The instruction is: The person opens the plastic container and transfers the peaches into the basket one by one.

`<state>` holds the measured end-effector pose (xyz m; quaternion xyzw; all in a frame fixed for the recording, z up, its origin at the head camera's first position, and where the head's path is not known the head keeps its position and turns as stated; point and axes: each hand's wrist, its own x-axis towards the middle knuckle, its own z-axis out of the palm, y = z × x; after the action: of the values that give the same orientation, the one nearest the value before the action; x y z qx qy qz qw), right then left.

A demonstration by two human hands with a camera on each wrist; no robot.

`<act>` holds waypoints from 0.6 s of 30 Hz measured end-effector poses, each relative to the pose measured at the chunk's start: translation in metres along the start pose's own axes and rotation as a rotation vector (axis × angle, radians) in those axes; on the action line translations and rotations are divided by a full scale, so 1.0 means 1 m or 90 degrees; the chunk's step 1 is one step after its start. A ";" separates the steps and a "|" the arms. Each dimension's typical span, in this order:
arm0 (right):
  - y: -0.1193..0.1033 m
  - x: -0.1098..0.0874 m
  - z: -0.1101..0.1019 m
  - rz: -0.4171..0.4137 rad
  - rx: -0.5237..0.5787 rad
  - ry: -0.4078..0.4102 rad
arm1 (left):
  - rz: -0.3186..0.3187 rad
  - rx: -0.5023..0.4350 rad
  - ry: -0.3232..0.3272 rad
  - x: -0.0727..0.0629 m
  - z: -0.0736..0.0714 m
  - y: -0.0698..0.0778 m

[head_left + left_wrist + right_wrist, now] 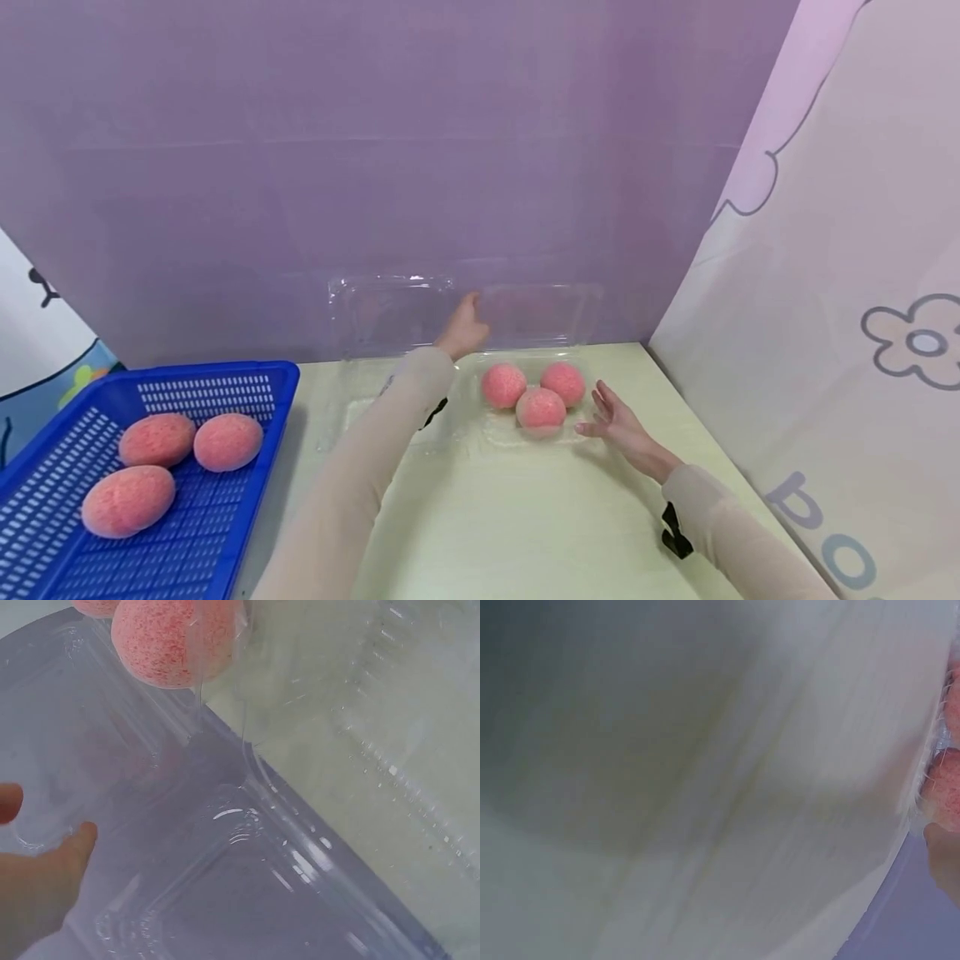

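Two clear plastic clamshell boxes stand side by side on the table with their lids raised against the purple backdrop. Three pink, rough-textured balls point(541, 408) lie in the base of the right box point(498, 435). My left hand point(465, 329) reaches over the left box point(360, 410) to the near left edge of the right box's lid point(536, 315). Its thumb and a finger show apart in the left wrist view; whether they touch the lid, I cannot tell. Beside the right box, my right hand point(618, 425) has spread fingers close to its right side.
A blue plastic basket point(258, 500) at the left holds three more pink balls point(228, 442). The purple backdrop point(375, 167) rises behind the pale table point(480, 525), and a printed white panel point(825, 275) borders it on the right.
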<state>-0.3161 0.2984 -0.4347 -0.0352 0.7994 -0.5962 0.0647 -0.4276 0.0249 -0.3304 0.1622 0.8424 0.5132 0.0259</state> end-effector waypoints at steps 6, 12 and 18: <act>0.002 0.000 0.001 -0.005 0.021 -0.004 | -0.033 -0.026 -0.056 0.000 0.002 -0.008; 0.002 0.000 0.003 -0.001 0.033 -0.013 | -0.065 -0.057 -0.053 0.000 0.004 -0.016; 0.003 -0.002 0.006 0.000 0.048 -0.022 | -0.113 -0.084 -0.062 0.000 0.006 -0.023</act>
<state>-0.3136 0.2941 -0.4392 -0.0427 0.7750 -0.6254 0.0797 -0.4321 0.0199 -0.3535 0.1093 0.8157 0.5547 0.1228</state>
